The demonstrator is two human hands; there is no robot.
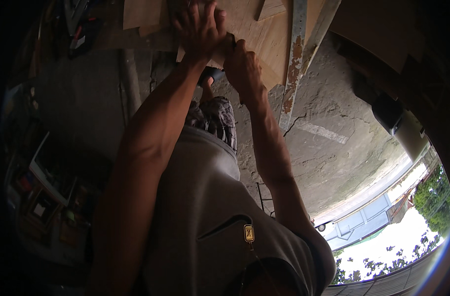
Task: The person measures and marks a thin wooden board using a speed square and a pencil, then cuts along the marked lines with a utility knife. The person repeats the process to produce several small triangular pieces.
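Observation:
My left hand (200, 27) lies on a light plywood sheet (252, 27) at the top of the view, fingers spread and pressing down. Close to its right, my right hand (243, 69) is closed in a fist at the sheet's near edge. A short dark piece (231, 41), like part of a tool's handle, sticks out above the right fist. The rest of that tool is hidden by the hand, so its kind does not show. Below both hands, a foot in a dark sandal (211, 76) stands on the floor.
A long strip with peeling paint (295, 59) and a bare wooden strip (319, 34) slant along the sheet's right side. A small wood offcut (271, 9) lies on top. Cracked concrete floor (328, 108) spreads to the right; dark clutter (42, 207) stands at left.

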